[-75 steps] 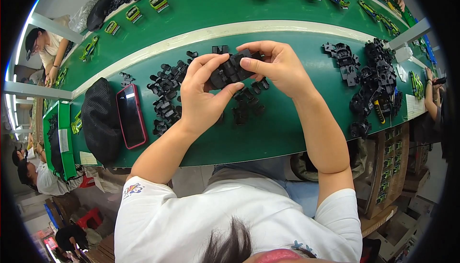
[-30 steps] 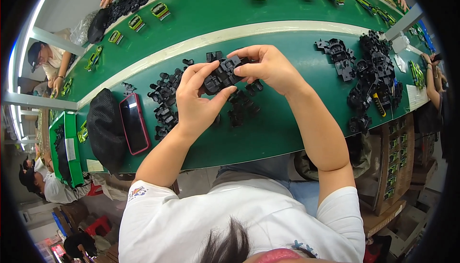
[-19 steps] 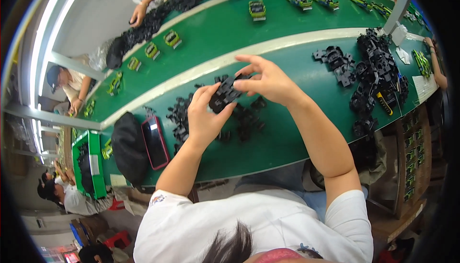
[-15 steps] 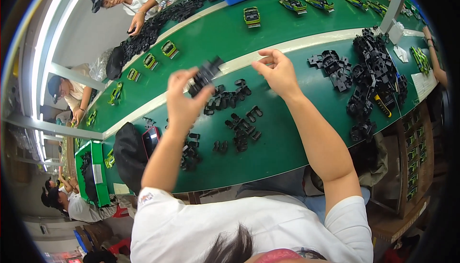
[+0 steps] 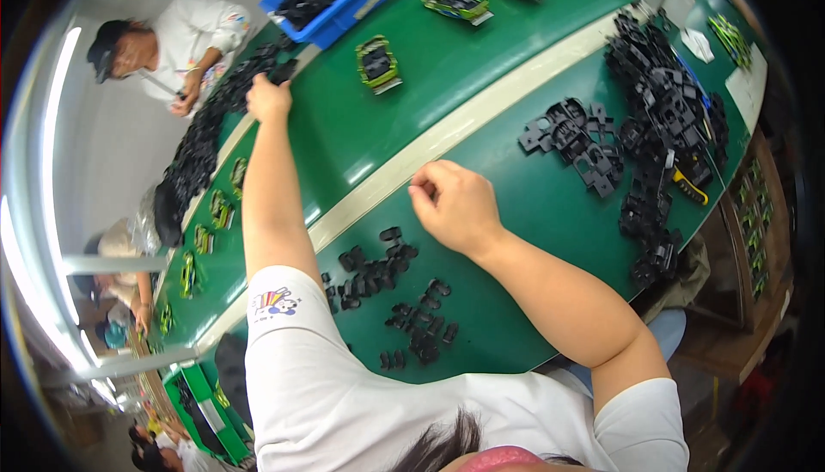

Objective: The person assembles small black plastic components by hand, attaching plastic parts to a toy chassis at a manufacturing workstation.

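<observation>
My left arm stretches across the green conveyor belt [image 5: 335, 141] to its far edge. There my left hand [image 5: 270, 98] is closed on a black plastic part [image 5: 283, 71], beside a long heap of black parts [image 5: 196, 150]. Above the near green worktop, my right hand [image 5: 455, 205] is held with curled fingers; whether anything is inside them is hidden. Small black clips [image 5: 421, 326] lie in loose groups below it. To its right are flat black plastic pieces [image 5: 571, 137] and a larger pile of black parts [image 5: 666, 98].
Green toy-like car bodies [image 5: 376, 64] sit on the belt. A blue bin [image 5: 344, 8] of black parts stands at the far side, near a co-worker [image 5: 150, 59]. A yellow-handled cutter [image 5: 690, 186] lies by the right pile. A green crate [image 5: 206, 412] stands lower left.
My left hand has carried the black part away from me, across the belt to the far heap. My right hand has moved left and lower, its fingers now curled in. The view has turned.
</observation>
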Demonstrator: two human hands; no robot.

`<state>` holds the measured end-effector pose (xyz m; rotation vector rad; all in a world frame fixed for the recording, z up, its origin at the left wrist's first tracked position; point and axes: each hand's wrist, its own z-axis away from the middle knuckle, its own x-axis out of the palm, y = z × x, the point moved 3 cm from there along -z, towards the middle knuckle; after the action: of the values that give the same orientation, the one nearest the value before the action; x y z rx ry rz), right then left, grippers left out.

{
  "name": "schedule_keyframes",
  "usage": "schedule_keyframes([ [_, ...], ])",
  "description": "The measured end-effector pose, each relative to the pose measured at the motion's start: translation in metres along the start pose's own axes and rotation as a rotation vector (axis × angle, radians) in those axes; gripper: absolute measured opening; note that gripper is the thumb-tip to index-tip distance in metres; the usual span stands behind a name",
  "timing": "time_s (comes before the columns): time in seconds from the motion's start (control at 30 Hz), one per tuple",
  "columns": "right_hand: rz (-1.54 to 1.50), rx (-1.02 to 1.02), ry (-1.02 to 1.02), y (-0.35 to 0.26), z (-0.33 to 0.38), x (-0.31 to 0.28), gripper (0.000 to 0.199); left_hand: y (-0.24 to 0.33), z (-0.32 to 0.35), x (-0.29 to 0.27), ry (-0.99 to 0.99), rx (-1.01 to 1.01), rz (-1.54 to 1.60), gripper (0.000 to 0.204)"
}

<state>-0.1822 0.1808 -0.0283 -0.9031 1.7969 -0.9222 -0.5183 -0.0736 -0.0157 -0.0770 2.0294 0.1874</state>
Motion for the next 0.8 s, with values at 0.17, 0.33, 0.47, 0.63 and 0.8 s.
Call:
schedule_keyframes([
  [0.17,0.004,-0.002,-0.017,-0.004,-0.003,0.006,0.006,-0.014,-0.014,0.007,0.351,0.064,0.029,0.063],
  [0.33,0.018,-0.023,-0.017,-0.001,-0.005,0.007,0.007,0.058,0.053,-0.069,0.311,0.655,0.541,0.025],
  [0.47,0.067,-0.024,0.006,0.001,0.000,-0.005,0.010,0.183,0.206,-0.146,-0.328,1.157,0.701,0.026],
  [0.63,0.204,-0.205,-0.061,0.023,0.002,0.025,0.033,0.262,0.304,-0.178,-0.297,1.528,0.516,0.059],
  [0.8,0.134,-0.393,-0.127,0.062,-0.003,0.027,0.045,0.298,0.323,-0.162,-0.281,1.499,0.246,0.029],
])
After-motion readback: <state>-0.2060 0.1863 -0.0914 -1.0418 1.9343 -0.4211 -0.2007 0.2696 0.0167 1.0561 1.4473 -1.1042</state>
